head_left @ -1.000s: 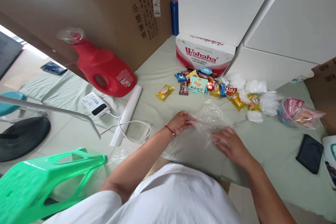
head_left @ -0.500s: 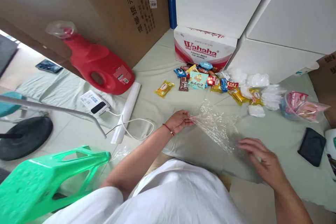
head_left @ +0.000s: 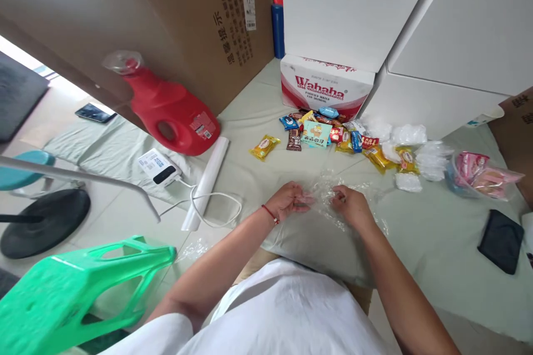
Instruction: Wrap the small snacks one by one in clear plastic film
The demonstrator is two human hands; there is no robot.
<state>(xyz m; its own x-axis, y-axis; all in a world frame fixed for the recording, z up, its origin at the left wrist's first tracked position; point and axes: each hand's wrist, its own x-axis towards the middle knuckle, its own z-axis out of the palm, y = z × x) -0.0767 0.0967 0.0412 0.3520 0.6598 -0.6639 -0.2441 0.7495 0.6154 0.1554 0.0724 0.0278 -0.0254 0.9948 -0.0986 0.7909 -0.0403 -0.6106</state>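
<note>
Pinching a crumpled clear film between two hands, low over the pale green sheet. Held at its left edge by the left hand, grip clenched, thumb and fingertips pressed together on the plastic. Caught just to the right by the right hand, fingers curled down into the film, grip likewise closed on it as far as could be seen. Hands near each other, almost touching, with the film bunched in the gap and trailing out under and past the right wrist. Lay directly between the two grips, so neither hand nearer than the other. Long axis roughly left to right, slanting toward the body at the right end; too wrinkled to tell which end was open or which way it pointed.

Beyond the hands, well apart, a scatter of snacks in front of a Wahaha box. To the left, a white roll, a power bank and a red jug. At far right, a black pouch.
</note>
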